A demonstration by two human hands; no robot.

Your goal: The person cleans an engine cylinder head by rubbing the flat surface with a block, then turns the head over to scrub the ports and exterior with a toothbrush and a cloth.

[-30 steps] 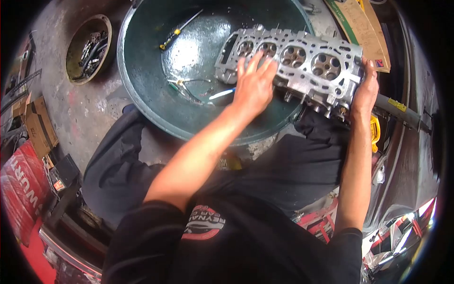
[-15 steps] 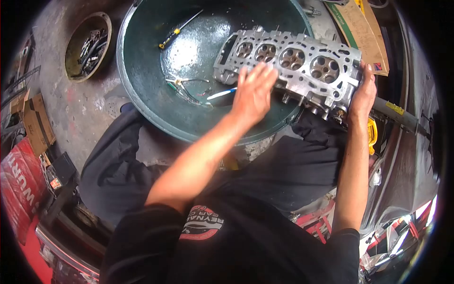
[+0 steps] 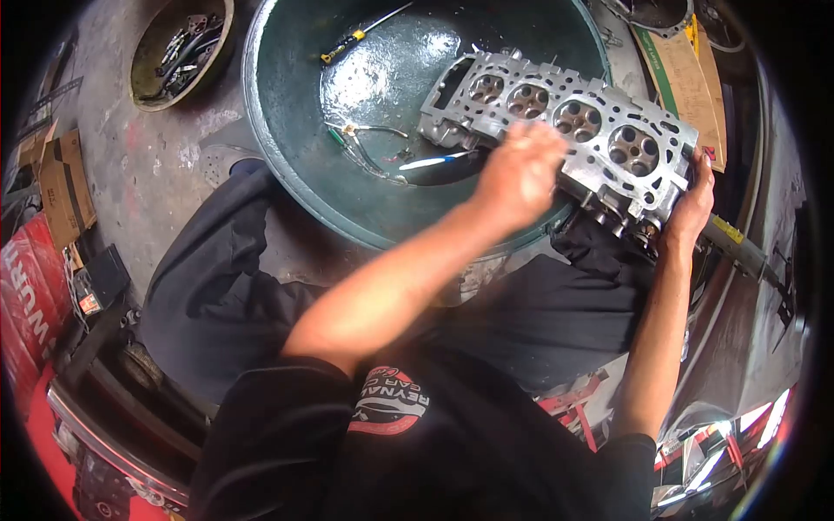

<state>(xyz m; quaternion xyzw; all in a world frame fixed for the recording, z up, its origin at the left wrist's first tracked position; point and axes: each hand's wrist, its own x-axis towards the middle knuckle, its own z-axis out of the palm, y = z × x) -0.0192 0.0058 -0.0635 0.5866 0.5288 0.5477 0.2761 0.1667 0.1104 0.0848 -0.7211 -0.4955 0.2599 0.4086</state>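
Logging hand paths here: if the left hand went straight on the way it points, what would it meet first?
Most likely the cylinder head, whose face lies right ahead of the left hand; the fingertips are blurred, so whether they already touch it is unclear.

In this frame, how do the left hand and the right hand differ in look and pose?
The left hand is blurred; the right hand shows more clearly. The left hand is at the long near edge of the cylinder head, contact unclear; the right hand grips the end at picture right. Both hands are bare.
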